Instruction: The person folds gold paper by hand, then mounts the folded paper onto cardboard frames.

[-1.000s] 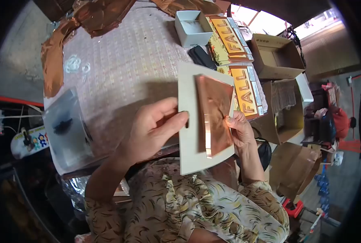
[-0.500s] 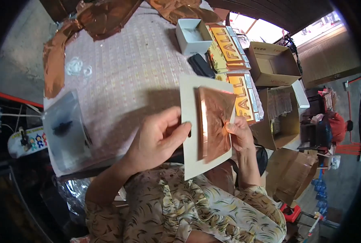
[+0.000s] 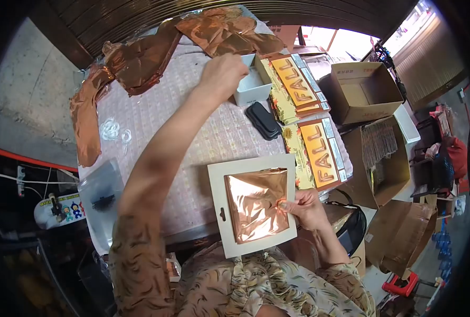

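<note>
My right hand (image 3: 307,208) pinches the right edge of a pale backing card (image 3: 217,185), thumb on the front. A folded copper foil packet (image 3: 258,206) lies against the card, which has a hang hole on its left side. My left hand (image 3: 221,75) is stretched to the far side of the table, at the left rim of a small white box (image 3: 256,91). Its fingers are curled together at the box; what they hold, if anything, is hidden.
Printed FALL cards (image 3: 322,153) lie in two stacks at the table's right, beside a black case (image 3: 263,120). Copper foil pieces (image 3: 145,61) line the far edge. White ribbon loops (image 3: 110,129) and a clear plastic sleeve (image 3: 100,185) lie left. Cardboard boxes (image 3: 364,113) stand right.
My left hand has left the card and reached forward to the white box. The card in my right hand has turned its foil face up toward me and moved lower.
</note>
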Motion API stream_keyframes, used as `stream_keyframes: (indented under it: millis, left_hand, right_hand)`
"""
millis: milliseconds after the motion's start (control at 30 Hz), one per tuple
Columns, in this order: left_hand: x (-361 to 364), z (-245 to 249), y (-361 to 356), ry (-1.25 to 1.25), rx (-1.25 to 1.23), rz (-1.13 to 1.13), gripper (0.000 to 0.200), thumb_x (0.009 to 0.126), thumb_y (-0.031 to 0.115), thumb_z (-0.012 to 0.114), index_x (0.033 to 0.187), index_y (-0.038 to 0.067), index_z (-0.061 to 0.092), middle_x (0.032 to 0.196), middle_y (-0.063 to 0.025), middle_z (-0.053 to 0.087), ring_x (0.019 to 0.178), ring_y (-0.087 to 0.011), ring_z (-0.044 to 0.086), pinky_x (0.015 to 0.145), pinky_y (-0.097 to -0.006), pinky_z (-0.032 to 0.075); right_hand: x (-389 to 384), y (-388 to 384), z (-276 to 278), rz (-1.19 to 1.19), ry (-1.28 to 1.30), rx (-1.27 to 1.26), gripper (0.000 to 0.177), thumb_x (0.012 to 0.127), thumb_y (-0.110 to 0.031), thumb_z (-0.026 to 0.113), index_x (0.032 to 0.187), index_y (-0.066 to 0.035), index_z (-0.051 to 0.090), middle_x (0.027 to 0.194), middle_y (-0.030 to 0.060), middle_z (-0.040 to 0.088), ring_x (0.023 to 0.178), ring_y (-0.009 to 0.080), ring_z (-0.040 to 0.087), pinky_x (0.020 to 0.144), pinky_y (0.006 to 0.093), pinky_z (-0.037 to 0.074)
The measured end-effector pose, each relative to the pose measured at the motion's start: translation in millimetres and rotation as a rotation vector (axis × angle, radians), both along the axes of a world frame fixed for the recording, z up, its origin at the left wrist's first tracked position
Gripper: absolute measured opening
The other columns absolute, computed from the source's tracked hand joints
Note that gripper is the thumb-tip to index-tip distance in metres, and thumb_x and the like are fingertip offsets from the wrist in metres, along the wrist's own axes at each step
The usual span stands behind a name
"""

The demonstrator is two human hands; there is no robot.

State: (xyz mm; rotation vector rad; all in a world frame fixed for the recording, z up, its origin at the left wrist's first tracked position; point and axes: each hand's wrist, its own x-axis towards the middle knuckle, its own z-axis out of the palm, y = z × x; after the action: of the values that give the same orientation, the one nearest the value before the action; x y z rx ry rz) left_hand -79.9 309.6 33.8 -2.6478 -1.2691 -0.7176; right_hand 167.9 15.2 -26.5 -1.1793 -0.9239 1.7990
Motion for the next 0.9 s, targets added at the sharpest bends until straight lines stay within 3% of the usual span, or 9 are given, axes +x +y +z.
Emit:
stream_keyframes:
  millis: [233, 333, 500, 600, 667, 733, 800, 833, 900]
  left_hand:
    - [38.8, -31.3, 50.1, 0.382, 0.070, 0.101, 0.016, 0.084, 0.013, 0.064, 0.080, 0.014, 0.079, 0.085, -0.0066, 0.076, 0.092, -0.0226, 0.072, 0.081, -0.0411, 0.052]
    - [33.3, -32.6, 53.3, 0.386, 0.153, -0.010, 0.014, 0.084, 0.012, 0.062, 0.076, 0.010, 0.074, 0.078, -0.0106, 0.071, 0.083, -0.0250, 0.070, 0.072, -0.0397, 0.049]
    - [35.9, -7.5, 40.6, 0.277, 0.165, 0.121, 0.013, 0.084, 0.012, 0.062, 0.080, 0.009, 0.073, 0.082, -0.0136, 0.073, 0.085, -0.0301, 0.072, 0.075, -0.0459, 0.052]
    - [21.4, 40.1, 0.8, 0.160, 0.106, 0.256, 0.016, 0.088, 0.013, 0.061, 0.085, 0.004, 0.074, 0.089, -0.0165, 0.075, 0.085, -0.0366, 0.073, 0.070, -0.0477, 0.057]
    - [5.3, 60.7, -51.0, -0.096, 0.049, 0.064, 0.014, 0.087, 0.014, 0.065, 0.083, 0.007, 0.076, 0.084, -0.0128, 0.076, 0.076, -0.0319, 0.074, 0.070, -0.0483, 0.057]
    - [-6.3, 81.2, -120.4, -0.285, -0.356, -0.080, 0.013, 0.090, 0.014, 0.066, 0.086, 0.006, 0.075, 0.084, -0.0134, 0.073, 0.076, -0.0324, 0.072, 0.073, -0.0440, 0.057]
    - [-21.1, 48.6, -159.9, -0.268, -0.207, -0.176, 0.011, 0.091, 0.013, 0.069, 0.092, 0.004, 0.074, 0.085, -0.0140, 0.070, 0.078, -0.0316, 0.070, 0.073, -0.0407, 0.055]
    - [-24.1, 51.1, -184.4, -0.324, -0.478, -0.049, 0.009, 0.091, 0.011, 0.071, 0.097, 0.004, 0.074, 0.090, -0.0133, 0.069, 0.082, -0.0294, 0.070, 0.074, -0.0392, 0.055]
    - [-27.7, 46.8, -210.3, -0.389, -0.591, -0.059, 0.010, 0.092, 0.010, 0.070, 0.099, 0.004, 0.075, 0.092, -0.0117, 0.069, 0.086, -0.0274, 0.069, 0.076, -0.0384, 0.055]
  right_hand:
    - [-3.4, 2.9, -2.8, -0.067, 0.029, 0.023, 0.011, 0.090, -0.004, 0.078, 0.098, 0.004, 0.078, 0.089, 0.0079, 0.077, 0.075, 0.0093, 0.066, 0.066, 0.0253, 0.053]
    - [-0.5, 7.5, -2.9, -0.053, 0.011, -0.001, 0.013, 0.090, -0.004, 0.078, 0.099, 0.005, 0.078, 0.089, 0.0078, 0.077, 0.076, 0.0091, 0.066, 0.067, 0.0253, 0.053]
    - [-2.6, 10.7, -6.0, 0.013, 0.017, -0.003, 0.014, 0.093, -0.004, 0.075, 0.105, 0.005, 0.077, 0.091, 0.0066, 0.078, 0.078, 0.0068, 0.066, 0.069, 0.0227, 0.053]
    - [-6.6, 16.1, -4.3, 0.027, -0.040, 0.003, 0.013, 0.096, -0.003, 0.072, 0.105, 0.005, 0.076, 0.092, 0.0050, 0.077, 0.079, 0.0053, 0.063, 0.070, 0.0223, 0.051]
    - [-11.2, 17.5, -1.9, 0.018, -0.008, 0.024, 0.014, 0.096, -0.003, 0.072, 0.106, 0.005, 0.076, 0.093, 0.0054, 0.077, 0.080, 0.0052, 0.063, 0.070, 0.0223, 0.051]
    - [-15.4, 18.1, -6.2, -0.021, 0.003, 0.091, 0.018, 0.093, -0.008, 0.077, 0.104, 0.006, 0.077, 0.090, 0.0081, 0.077, 0.076, 0.0084, 0.066, 0.066, 0.0250, 0.054]
    - [-20.3, 16.8, -2.6, -0.011, 0.025, 0.083, 0.018, 0.092, -0.007, 0.077, 0.104, 0.006, 0.077, 0.091, 0.0086, 0.077, 0.076, 0.0085, 0.066, 0.067, 0.0250, 0.054]
    - [-23.5, 16.2, -0.3, -0.005, 0.044, 0.072, 0.018, 0.092, -0.007, 0.077, 0.105, 0.006, 0.076, 0.092, 0.0090, 0.077, 0.076, 0.0086, 0.066, 0.067, 0.0251, 0.054]
    - [-30.0, 13.6, 5.3, 0.025, 0.059, 0.066, 0.018, 0.092, -0.007, 0.077, 0.105, 0.006, 0.076, 0.093, 0.0095, 0.077, 0.077, 0.0090, 0.067, 0.067, 0.0255, 0.054]
